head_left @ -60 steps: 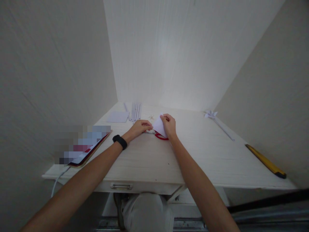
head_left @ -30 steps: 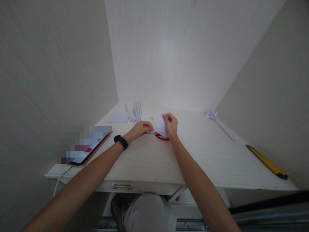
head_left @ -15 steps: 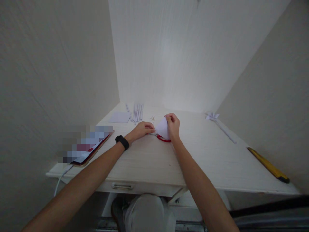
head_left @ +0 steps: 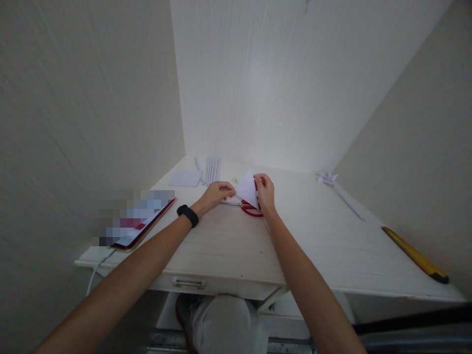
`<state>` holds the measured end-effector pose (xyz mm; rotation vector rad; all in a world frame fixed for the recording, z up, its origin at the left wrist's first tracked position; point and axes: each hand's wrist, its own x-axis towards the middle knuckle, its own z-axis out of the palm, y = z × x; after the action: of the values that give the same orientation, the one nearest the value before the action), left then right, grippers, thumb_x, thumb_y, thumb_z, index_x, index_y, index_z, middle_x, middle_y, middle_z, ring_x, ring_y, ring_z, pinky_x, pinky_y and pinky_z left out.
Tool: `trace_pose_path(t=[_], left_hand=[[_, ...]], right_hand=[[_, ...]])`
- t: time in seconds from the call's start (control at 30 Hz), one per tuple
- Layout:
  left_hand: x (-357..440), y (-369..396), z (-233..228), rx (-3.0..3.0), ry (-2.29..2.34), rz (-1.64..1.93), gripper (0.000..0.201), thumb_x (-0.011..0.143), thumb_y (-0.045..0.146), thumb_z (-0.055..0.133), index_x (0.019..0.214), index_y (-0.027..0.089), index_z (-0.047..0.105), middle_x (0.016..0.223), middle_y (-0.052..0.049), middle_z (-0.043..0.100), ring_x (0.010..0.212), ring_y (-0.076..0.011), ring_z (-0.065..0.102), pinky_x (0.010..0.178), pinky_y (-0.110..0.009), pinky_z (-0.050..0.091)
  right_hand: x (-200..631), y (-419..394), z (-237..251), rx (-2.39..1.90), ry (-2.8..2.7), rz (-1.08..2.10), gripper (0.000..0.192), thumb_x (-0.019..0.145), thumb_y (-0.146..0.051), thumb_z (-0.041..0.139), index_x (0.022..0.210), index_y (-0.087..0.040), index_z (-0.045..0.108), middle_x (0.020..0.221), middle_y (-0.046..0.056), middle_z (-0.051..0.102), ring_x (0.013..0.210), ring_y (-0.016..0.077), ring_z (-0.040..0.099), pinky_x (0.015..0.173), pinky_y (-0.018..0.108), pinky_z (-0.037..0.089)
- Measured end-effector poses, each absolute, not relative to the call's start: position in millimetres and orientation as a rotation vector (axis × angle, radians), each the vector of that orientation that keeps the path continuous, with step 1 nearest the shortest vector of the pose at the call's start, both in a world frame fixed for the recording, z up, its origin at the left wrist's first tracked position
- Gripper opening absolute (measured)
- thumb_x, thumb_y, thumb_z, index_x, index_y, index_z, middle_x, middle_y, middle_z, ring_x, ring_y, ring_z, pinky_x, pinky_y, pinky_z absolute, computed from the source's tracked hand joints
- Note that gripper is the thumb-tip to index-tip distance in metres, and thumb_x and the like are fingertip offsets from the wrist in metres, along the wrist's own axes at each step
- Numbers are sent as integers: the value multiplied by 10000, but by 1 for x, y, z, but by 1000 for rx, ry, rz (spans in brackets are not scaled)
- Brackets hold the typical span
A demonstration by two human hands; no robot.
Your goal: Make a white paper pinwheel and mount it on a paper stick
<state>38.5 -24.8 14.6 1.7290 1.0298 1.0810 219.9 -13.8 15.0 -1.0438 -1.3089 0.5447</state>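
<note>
A small white folded paper [head_left: 247, 189] stands up as a pointed triangle at the middle of the pale wooden desk [head_left: 313, 246]. My right hand [head_left: 264, 192] pinches its right edge. My left hand [head_left: 216, 193], with a black band on the wrist, pinches its lower left corner, fingers curled on the desk. Red-handled scissors [head_left: 250, 210] lie flat on the desk just under the paper, between both hands.
A phone [head_left: 142, 223] with a white cable lies at the left edge. A white paper sheet [head_left: 185, 178] and several rolled paper sticks [head_left: 211, 169] sit at the back. A paper pinwheel [head_left: 334, 186] and a yellow utility knife [head_left: 415, 254] lie at the right. A drawer handle [head_left: 188, 282] is below the desk's front edge.
The folded paper has been turned up so its point stands higher. Both hands keep their pinch on it. The view has shifted slightly.
</note>
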Motion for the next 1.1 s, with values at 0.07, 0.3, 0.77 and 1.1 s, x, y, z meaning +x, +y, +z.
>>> trace_pose_path(t=[0.07, 0.3, 0.77, 1.1], left_hand=[[38, -23, 16, 1688, 1063, 1150, 164, 658, 318, 651, 683, 156, 645, 658, -15, 612, 596, -117, 520, 555, -239, 395], [34, -22, 18, 1455, 1148, 1355, 203, 640, 341, 656, 700, 147, 653, 702, -40, 635, 657, -132, 544, 593, -249, 391], [33, -22, 17, 1306, 1196, 1399, 208, 634, 333, 650, 704, 138, 660, 759, -63, 653, 710, -142, 566, 623, -250, 382], [33, -23, 18, 1306, 1187, 1412, 211, 650, 342, 650, 720, 143, 651, 787, -69, 657, 726, -149, 568, 626, -254, 385]], right_hand=[[220, -14, 14, -1070, -1325, 565, 225, 780, -383, 465, 792, -187, 574, 699, 3, 553, 659, 146, 481, 602, 252, 379], [216, -16, 14, -1071, -1458, 505, 252, 776, -370, 489, 908, -174, 578, 765, 21, 579, 684, 146, 517, 660, 274, 421], [214, -16, 5, -1124, -1850, 200, 423, 790, -302, 549, 1198, -196, 511, 1022, 101, 605, 898, 222, 548, 824, 369, 436], [213, -18, 6, -1123, -1891, 137, 458, 803, -334, 562, 1229, -181, 494, 1099, 121, 606, 968, 242, 554, 852, 383, 435]])
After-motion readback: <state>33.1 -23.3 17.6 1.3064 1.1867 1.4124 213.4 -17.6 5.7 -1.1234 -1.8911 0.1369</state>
